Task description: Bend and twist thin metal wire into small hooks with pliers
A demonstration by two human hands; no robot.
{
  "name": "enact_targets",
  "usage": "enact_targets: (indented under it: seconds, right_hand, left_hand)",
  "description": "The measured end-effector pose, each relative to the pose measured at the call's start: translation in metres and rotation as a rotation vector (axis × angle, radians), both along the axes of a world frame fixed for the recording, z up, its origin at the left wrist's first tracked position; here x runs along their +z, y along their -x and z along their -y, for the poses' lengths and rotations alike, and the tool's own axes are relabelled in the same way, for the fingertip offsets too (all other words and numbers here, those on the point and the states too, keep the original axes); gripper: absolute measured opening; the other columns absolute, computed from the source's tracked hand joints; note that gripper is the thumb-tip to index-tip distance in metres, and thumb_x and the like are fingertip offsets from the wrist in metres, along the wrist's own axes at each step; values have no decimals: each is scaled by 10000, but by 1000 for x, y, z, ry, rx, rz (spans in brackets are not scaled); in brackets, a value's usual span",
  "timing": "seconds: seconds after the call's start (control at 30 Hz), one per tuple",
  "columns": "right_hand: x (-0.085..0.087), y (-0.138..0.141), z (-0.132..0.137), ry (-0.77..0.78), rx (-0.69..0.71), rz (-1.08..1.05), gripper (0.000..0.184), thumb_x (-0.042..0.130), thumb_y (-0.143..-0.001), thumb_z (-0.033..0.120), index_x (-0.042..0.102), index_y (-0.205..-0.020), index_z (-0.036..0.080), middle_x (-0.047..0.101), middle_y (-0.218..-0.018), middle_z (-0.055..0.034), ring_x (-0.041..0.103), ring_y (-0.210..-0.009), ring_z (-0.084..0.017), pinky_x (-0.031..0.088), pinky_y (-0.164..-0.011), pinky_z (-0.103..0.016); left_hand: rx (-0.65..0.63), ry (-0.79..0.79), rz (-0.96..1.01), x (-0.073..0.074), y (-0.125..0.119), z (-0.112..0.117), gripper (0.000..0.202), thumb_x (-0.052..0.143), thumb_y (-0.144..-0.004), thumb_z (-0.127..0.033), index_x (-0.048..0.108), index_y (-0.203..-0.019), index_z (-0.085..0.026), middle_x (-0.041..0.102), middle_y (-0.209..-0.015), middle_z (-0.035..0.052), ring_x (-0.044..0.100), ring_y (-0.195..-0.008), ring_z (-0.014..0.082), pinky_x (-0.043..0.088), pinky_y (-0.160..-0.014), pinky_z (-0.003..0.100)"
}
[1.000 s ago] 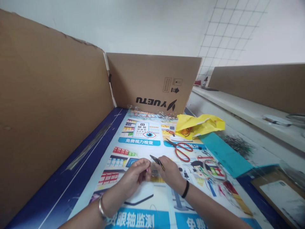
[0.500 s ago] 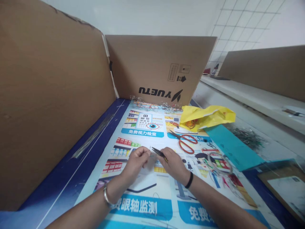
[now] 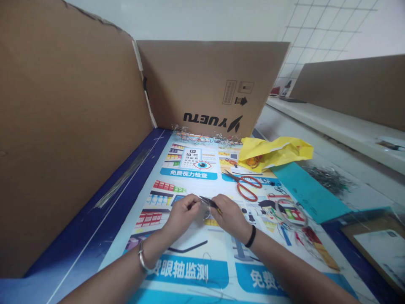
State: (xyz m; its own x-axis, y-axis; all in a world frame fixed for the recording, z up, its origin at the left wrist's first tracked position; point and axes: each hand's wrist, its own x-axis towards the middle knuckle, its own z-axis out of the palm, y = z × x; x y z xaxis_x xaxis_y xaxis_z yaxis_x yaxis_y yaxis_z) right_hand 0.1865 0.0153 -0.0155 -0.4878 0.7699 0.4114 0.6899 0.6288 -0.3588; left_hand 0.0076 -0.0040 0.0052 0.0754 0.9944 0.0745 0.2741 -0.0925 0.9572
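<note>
My right hand (image 3: 232, 218) is wrapped round a small pair of dark pliers (image 3: 211, 203), whose jaws point left toward my left hand. My left hand (image 3: 184, 216) is closed in a pinch on a thin wire (image 3: 207, 214). That wire bends in a small loop between the two hands, just under the pliers' jaws. Whether the jaws bite on it I cannot tell. Red-handled scissors (image 3: 248, 188) lie open on the printed sheet (image 3: 186, 240), beyond my right hand.
At the back, a heap of wire pieces (image 3: 202, 137) lies against a cardboard panel (image 3: 202, 84). A yellow bag (image 3: 278, 152), a teal folder (image 3: 311, 192) and a clear coil (image 3: 291, 213) are on the right. Long straight wires (image 3: 123, 179) lie left, beside another cardboard wall (image 3: 72, 126).
The pliers' tip has come closer to my left fingers. The wire, upright at the jaws before, now shows as a loop below them. My view has tilted slightly.
</note>
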Motion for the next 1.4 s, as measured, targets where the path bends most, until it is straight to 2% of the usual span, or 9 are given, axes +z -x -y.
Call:
enact_targets:
  seconds: [0.2,0.63,1.07,1.17,1.3,1.4]
  right_hand:
    - [-1,-1,0,2,6,13,142,433,-866,288,513,-846,172,553,-779,-56,515,-736,-164,410,-659,-266]
    - [-1,-1,0,27,-17,73,228,385,-888,337,518,-806,170,573,-748,-63,531,-703,-168,401,-630,-265]
    - [-1,0,-2,15,-14,87,262,370,-894,351,531,-810,163,584,-748,-66,538,-708,-170,396,-635,-262]
    - [0,0,-1,17,-21,86,250,375,-892,345,524,-800,167,581,-739,-64,535,-701,-168,393,-631,-261]
    - [1,-1,-1,20,-40,52,214,385,-887,326,502,-787,176,568,-730,-52,522,-680,-159,384,-615,-253]
    - [2,-1,-2,46,-84,29,196,387,-884,313,486,-782,179,558,-729,-47,511,-664,-156,381,-603,-254]
  left_hand:
    - [-8,-37,-70,-1,1,0,109,471,-727,-208,548,-657,-176,499,-596,-27,438,-588,110,331,-563,218]
    - [-23,-9,-27,-5,2,-1,113,475,-739,-241,545,-684,-171,505,-610,-27,434,-586,108,337,-554,224]
    - [-9,17,-9,0,1,-1,98,488,-728,-219,538,-661,-167,502,-617,-22,434,-599,109,338,-565,224]
    - [-7,43,53,2,1,-1,89,515,-720,-216,541,-654,-161,500,-611,-22,432,-586,100,336,-555,216]
    - [-75,189,285,5,1,1,132,532,-745,-276,543,-686,-158,457,-534,-41,394,-478,74,299,-471,200]
    - [-98,264,429,5,0,2,193,517,-776,-339,549,-727,-155,492,-562,-32,401,-441,62,279,-439,194]
